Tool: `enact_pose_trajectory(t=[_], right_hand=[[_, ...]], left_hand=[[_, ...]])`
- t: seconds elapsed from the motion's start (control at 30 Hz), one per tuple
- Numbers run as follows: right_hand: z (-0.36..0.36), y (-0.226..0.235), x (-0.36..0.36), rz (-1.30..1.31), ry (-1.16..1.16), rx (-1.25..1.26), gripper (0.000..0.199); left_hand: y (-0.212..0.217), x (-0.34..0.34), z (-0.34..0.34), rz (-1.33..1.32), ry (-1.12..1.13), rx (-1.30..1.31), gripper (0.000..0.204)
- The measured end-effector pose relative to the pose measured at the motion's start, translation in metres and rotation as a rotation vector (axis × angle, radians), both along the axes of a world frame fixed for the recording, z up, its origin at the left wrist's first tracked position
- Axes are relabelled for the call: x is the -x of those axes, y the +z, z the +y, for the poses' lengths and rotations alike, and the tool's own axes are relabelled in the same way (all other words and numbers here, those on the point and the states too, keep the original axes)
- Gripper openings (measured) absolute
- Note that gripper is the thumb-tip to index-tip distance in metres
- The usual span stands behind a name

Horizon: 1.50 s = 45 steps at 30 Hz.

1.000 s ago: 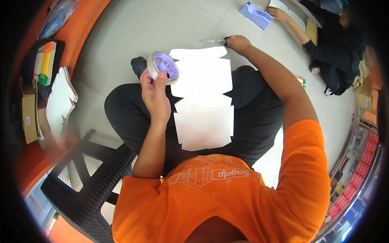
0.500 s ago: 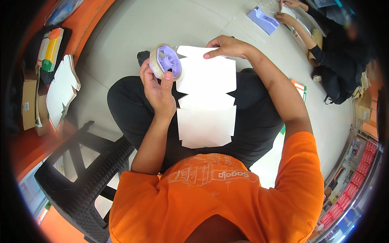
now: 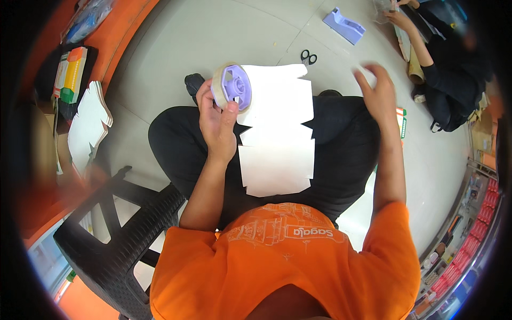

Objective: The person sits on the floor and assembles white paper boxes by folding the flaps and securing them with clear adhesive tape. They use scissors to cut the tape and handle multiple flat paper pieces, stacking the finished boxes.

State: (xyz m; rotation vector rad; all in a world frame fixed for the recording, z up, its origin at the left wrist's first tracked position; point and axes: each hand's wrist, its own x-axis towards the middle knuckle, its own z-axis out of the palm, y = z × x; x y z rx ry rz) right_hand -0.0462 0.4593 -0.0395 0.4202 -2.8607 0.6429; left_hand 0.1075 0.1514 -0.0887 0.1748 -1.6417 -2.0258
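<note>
A flat, die-cut white carton blank lies across my lap, with notches and flaps along its sides. My left hand is closed around a roll of clear tape on a purple core, held over the blank's upper left part. Off to the right of the blank, above my right knee, my right hand is in the air with thumb and fingers apart. Nothing shows in it, and it is slightly blurred.
Black scissors and a purple tape dispenser lie on the tiled floor ahead. A co-worker sits at the upper right. More cut blanks stand at the left, near a black plastic chair.
My right hand has let go of the blank's top flap and moved right. The scissors on the floor have come into sight. My left hand still holds the tape roll.
</note>
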Motion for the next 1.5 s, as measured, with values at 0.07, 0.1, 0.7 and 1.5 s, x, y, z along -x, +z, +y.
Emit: enact_pose_trajectory(t=[0.07,0.1,0.7,1.5], right_hand=[[0.036,-0.005,-0.049,0.222,-0.163,-0.287,0.045],[0.038,-0.007,-0.071,0.165,-0.242,-0.243,0.042],[-0.074,0.032,-0.174,-0.557,0.095,0.824,0.026],[-0.031,0.033,-0.186,-0.323,0.388,0.626,0.026]], left_hand=[[0.004,0.0,0.004,0.003,-0.005,0.084,0.047],[0.006,-0.001,0.007,0.004,-0.009,0.132,0.047],[0.013,-0.077,0.087,-0.079,-0.163,0.747,0.057],[0.04,0.007,0.025,-0.94,-0.928,-0.04,0.04]])
